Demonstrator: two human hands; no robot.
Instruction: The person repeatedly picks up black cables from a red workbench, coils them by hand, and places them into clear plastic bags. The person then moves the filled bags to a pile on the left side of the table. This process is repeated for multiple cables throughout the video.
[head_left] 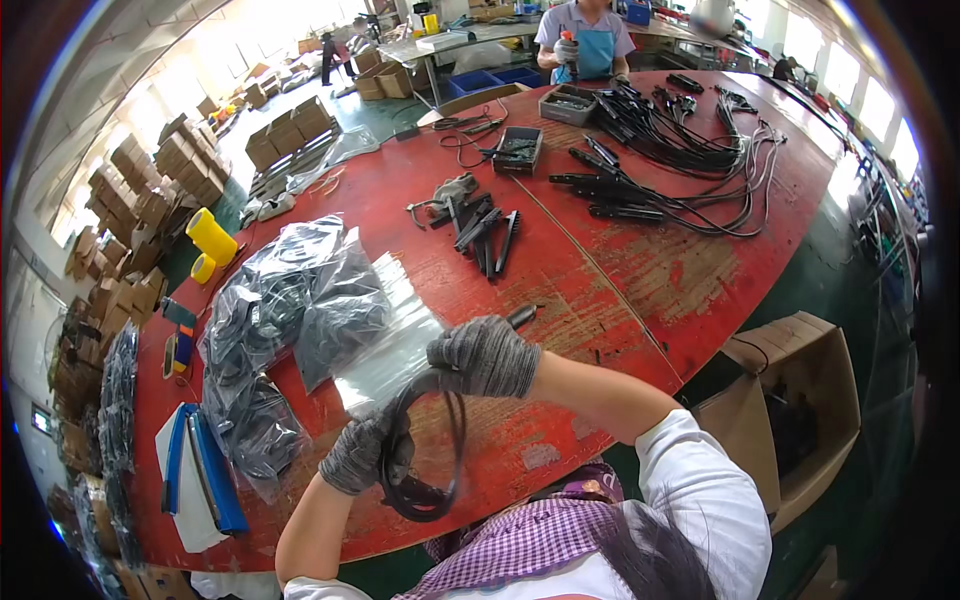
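Note:
Both my hands wear grey knitted gloves and are closed on one coiled black cord (424,508). Its loops hang between them over the near edge of the table. My left hand (365,455) grips the left side of the loops. Further right and higher, my right hand (487,357) has its fingers wrapped round the upper part. A black rounded end (521,317) sticks out just beyond that hand; whether it joins the cord is hidden. Left of my hands lie clear plastic bags (268,290) packed with dark items, and a flat clear plastic sheet (388,345) lies beside them.
On the red table (560,400), black clamp-shaped tools (487,235) lie ahead, with corded ones (625,195) further right. Small parts fill a grey bin (518,150). Blue-edged folders (200,480) lie left. An open carton (800,400) stands right; a co-worker (588,45) is opposite.

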